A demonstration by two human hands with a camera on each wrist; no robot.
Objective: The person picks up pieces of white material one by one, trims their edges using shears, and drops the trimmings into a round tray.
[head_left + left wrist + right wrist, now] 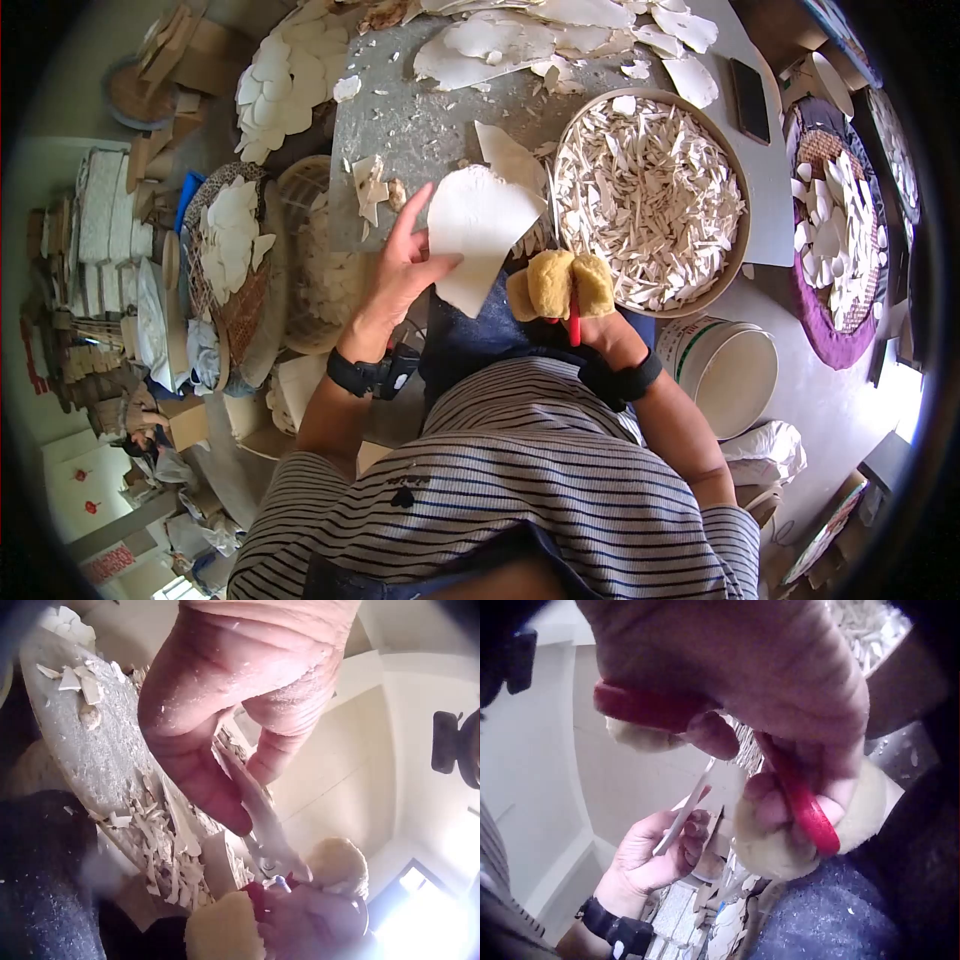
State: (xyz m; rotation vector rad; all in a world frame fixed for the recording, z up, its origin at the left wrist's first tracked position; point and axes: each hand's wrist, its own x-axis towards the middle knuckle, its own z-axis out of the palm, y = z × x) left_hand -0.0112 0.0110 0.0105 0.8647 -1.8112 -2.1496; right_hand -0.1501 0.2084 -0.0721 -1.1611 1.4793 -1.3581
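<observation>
A flat white piece (482,235) with a curved edge is held upright by the left hand (398,275), its thumb on the near face and fingers behind; in the left wrist view the left hand (240,705) pinches it. The right hand (603,332) grips red-handled scissors (574,318) with yellow padding (552,284) around the fingers. Their blades point away from the body, beside the white piece. In the right wrist view the red handles (804,799) stand spread apart within the right hand (735,682).
A round tray (742,215) full of white slivers stands at the right of the grey table (400,120). Larger flat pieces (500,45) lie at the back, near a phone (750,100). A white bucket (735,380) and loaded baskets (240,270) stand around.
</observation>
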